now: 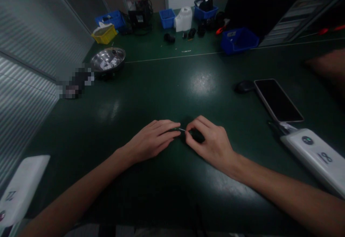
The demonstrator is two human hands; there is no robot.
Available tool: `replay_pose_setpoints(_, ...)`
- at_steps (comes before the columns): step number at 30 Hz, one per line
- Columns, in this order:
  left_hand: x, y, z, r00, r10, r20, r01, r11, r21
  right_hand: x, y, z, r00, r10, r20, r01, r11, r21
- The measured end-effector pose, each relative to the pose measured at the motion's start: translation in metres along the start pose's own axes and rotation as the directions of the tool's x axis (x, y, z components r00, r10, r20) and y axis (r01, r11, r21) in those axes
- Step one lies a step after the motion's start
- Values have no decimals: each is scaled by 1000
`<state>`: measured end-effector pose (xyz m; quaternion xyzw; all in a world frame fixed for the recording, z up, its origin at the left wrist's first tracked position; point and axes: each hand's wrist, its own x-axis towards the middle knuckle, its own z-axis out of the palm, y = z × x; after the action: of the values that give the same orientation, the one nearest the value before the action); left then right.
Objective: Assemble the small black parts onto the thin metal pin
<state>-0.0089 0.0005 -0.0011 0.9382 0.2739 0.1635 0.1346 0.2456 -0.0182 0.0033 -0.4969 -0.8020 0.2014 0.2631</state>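
Note:
My right hand is closed, thumb and forefinger pinching one end of a thin whitish stick. It is too small to tell what kind of piece this is. The free end points left, toward my left hand. That hand lies low over the green table with its fingers stretched out. Its forefinger and thumb are apart, one on each side of the stick's far end. Whether they touch the stick I cannot tell.
Right of my hands lie a phone, a black mouse and a white power bank. Another white power bank is at left. A metal bowl and blue bins stand farther back. A person's blurred arm reaches in at right.

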Motion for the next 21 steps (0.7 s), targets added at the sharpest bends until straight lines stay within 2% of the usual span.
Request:
replay_pose_setpoints(5,2,4,2,999,11,52,-12,1000,26,1,0,-1,1000,12,6,-13,1000,28)
replay_pose_setpoints(11,0,3,2,999,7,40,-9,1000,28,2,0,-2,1000,27,-16,-26,999,44)
replay_pose_setpoints(18,-1,-1,-1,998,57,26,-59,995,84,4,-2,-4,998,33,-47,-28,995,96)
replay_pose_setpoints(21,-4,-6,-5,999,25,21,-26,997,72,4,-2,-5,999,29,-38,-25,995,100)
